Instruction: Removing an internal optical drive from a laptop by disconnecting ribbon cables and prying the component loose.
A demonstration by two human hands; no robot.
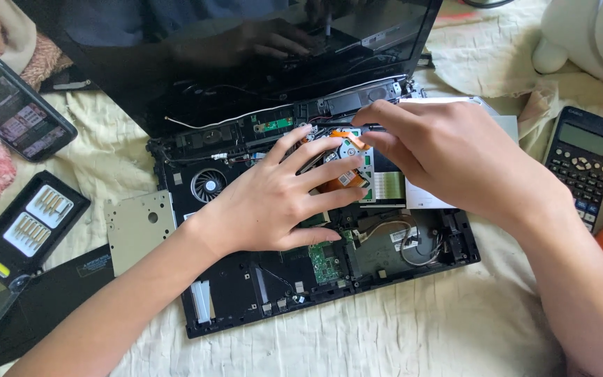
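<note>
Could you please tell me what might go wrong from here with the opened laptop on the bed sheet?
The left hand presses flat on the opened black laptop base; its weight might strain the orange flex cable beneath. The right hand holds a thin dark tool near exposed parts; a slip could scratch them. The wrinkled cream bed sheet could swallow loose screws.

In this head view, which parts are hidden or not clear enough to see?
- What the right hand pinches: its fingertips cover it.
- Board under the left hand: covered by palm and fingers.
- Phone: cut by the left edge.
- Bits in the bit case: too small to tell.
</note>
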